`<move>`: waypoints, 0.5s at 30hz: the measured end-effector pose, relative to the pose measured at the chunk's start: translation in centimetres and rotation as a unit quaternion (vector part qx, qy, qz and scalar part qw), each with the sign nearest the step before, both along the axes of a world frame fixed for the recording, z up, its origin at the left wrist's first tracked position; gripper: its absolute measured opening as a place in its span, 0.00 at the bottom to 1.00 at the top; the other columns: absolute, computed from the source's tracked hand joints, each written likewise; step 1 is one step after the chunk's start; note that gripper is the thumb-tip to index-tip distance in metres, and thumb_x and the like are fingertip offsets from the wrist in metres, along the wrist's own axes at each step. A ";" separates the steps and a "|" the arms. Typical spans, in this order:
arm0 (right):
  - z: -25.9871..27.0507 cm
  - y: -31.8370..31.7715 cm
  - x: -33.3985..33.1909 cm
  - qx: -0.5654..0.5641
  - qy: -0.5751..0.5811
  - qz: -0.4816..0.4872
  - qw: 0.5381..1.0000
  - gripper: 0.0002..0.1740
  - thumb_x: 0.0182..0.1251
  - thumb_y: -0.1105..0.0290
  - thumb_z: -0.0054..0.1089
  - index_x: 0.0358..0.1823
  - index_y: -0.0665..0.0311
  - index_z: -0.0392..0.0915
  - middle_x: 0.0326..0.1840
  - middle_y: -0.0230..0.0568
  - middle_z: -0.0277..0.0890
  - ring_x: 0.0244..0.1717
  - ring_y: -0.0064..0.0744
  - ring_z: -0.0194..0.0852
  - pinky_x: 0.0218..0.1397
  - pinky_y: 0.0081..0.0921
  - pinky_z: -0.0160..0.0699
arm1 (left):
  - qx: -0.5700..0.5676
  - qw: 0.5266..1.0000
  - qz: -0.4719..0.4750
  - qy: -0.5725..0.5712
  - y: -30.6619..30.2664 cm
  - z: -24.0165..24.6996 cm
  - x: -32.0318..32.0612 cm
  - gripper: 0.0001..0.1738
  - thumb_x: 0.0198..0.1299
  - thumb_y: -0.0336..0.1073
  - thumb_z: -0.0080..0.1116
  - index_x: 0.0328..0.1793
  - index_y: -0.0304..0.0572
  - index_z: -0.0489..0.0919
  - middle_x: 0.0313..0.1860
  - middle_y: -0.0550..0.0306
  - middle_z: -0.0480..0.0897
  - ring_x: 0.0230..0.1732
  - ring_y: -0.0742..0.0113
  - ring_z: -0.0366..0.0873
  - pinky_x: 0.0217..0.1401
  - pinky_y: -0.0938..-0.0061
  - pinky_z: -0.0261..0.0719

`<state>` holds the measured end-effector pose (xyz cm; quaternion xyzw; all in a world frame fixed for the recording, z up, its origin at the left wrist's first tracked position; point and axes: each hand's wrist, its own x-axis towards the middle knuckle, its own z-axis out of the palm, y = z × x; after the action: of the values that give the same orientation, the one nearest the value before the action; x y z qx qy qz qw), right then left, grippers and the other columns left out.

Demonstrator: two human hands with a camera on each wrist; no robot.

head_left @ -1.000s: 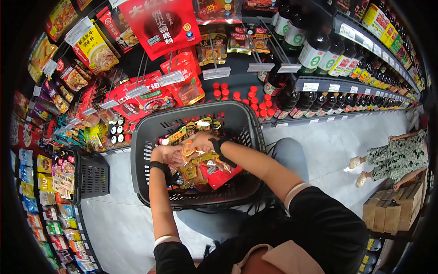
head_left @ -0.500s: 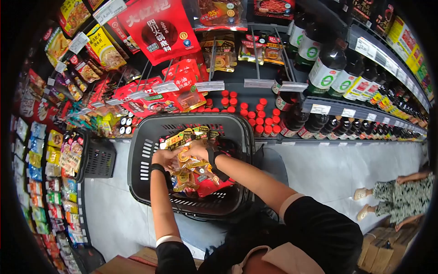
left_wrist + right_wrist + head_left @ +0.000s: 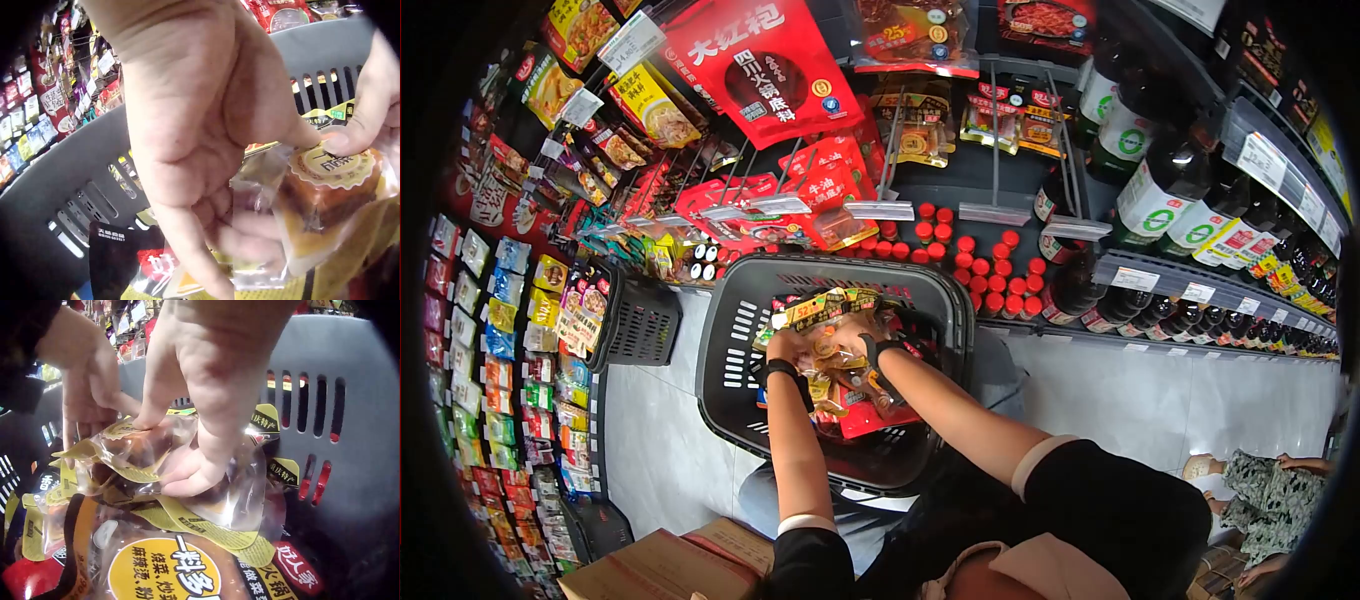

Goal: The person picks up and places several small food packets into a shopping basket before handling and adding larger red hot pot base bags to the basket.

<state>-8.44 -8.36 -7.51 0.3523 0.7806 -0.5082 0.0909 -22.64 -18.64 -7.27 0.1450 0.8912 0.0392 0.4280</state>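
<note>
Premises: a grocery shop aisle. Above the grey shopping basket (image 3: 730, 330), shelves (image 3: 1160, 275) carry price-tagged sauce bottles (image 3: 1160, 195); hanging seasoning packets (image 3: 760, 60) alongside.

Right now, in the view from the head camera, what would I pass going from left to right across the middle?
First a rack of small packets → small black basket → left wall of the big grey basket → left hand → clear packet that both hands grip → right hand → red-capped bottles → dark bottles on the shelf.
</note>
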 end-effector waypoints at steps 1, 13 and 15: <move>-0.7 0.0 -0.3 -0.017 0.000 -0.003 1.000 0.25 0.42 0.51 0.66 0.31 0.68 0.77 0.26 0.45 0.76 0.29 0.35 0.77 0.32 0.31 0.74 | -0.006 1.000 -0.020 -0.021 0.0 -0.5 -0.5 0.32 0.48 0.63 0.57 0.16 0.38 0.71 0.17 0.54 0.74 0.15 0.65 0.72 0.16 0.69 0.69; -1.6 0.7 -1.5 -0.058 -0.041 -0.018 0.997 0.24 0.41 0.52 0.66 0.24 0.69 0.75 0.18 0.42 0.73 0.19 0.32 0.73 0.22 0.28 0.71 | -0.005 0.974 0.134 -0.184 0.4 -2.3 -2.0 0.31 0.50 0.61 0.55 0.35 0.34 0.69 0.29 0.50 0.78 0.31 0.57 0.78 0.36 0.61 0.72; -3.5 0.6 -2.2 -0.060 -0.038 -0.030 0.997 0.24 0.40 0.53 0.66 0.23 0.69 0.74 0.17 0.41 0.72 0.18 0.32 0.73 0.21 0.28 0.71 | -0.016 0.973 0.111 -0.204 0.0 -4.6 -3.9 0.34 0.50 0.62 0.54 0.40 0.32 0.69 0.32 0.49 0.78 0.34 0.57 0.78 0.38 0.60 0.72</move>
<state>-10.65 -7.80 -10.99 0.3887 0.7339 -0.5425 0.1264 -26.56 -18.68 -11.82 0.0271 0.7964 0.1009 0.5957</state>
